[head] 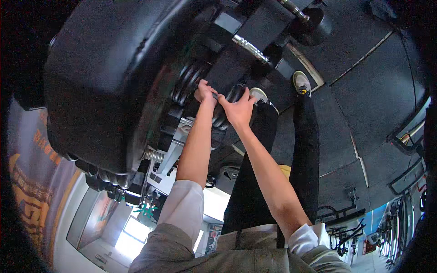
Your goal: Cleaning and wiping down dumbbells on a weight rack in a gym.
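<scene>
A black dumbbell with ridged round ends lies before me near the rack's edge. Around its handle, between the two ends, my left hand (pixel 205 92) is closed. My right hand (pixel 238 107) spreads over the nearer weight head (pixel 226 106), thumb towards the handle and fingers on the far side. The other weight head (pixel 186 84) sits just left of my left hand. Whether the dumbbell rests on the rack or is lifted off it, I cannot tell. Part of the handle is hidden by my fingers.
Another dumbbell with a chrome handle (pixel 251 48) is farther along, and a further chrome handle (pixel 296 11) beyond it. A large black padded shape (pixel 92 78) fills the left. My shoes (pixel 301 83) stand on dark floor mats (pixel 368 88). Gym machines (pixel 351 235) appear lower right.
</scene>
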Action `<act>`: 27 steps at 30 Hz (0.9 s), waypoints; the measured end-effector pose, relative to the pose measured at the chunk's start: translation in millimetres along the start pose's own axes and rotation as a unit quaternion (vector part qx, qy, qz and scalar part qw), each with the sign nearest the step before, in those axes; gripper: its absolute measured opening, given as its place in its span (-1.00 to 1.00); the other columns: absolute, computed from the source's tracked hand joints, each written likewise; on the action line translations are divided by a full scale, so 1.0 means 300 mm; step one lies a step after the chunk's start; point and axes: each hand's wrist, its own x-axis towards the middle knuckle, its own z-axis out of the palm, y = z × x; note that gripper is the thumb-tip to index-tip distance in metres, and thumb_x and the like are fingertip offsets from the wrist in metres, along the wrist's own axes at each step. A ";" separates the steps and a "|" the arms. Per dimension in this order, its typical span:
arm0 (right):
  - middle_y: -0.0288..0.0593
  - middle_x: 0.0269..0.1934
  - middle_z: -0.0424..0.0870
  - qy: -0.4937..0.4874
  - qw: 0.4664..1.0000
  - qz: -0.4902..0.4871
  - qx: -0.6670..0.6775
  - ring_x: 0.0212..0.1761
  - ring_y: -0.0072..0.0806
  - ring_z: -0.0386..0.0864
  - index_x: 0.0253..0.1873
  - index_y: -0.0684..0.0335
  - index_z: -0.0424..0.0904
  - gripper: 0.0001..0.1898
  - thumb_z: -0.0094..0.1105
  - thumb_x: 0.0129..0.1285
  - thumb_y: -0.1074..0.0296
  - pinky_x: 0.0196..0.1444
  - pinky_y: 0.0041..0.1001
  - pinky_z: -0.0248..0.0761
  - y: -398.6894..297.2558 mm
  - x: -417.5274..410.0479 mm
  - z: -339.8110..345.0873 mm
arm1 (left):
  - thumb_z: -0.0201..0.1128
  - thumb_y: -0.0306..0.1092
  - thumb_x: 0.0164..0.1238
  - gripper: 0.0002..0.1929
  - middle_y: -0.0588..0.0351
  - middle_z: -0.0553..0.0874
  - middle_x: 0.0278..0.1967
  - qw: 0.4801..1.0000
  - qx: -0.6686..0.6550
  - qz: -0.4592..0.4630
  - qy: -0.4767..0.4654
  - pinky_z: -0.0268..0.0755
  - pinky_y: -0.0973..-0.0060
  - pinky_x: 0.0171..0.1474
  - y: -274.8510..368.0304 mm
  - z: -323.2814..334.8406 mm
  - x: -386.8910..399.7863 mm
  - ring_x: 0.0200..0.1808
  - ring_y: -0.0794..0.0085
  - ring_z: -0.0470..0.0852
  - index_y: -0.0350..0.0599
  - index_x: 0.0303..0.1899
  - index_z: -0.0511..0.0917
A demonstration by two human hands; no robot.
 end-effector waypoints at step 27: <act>0.17 0.00 0.50 -0.401 0.913 -0.049 -0.047 0.05 -0.05 0.47 0.21 0.40 0.23 -0.36 0.13 0.03 0.22 0.05 -0.31 0.34 0.320 0.092 -0.067 | 0.02 -0.36 0.10 -0.75 -0.07 0.55 -0.63 0.968 0.168 -0.022 0.183 0.30 0.41 -0.72 0.047 0.064 -0.054 -0.75 0.26 0.49 -0.45 -0.51 0.48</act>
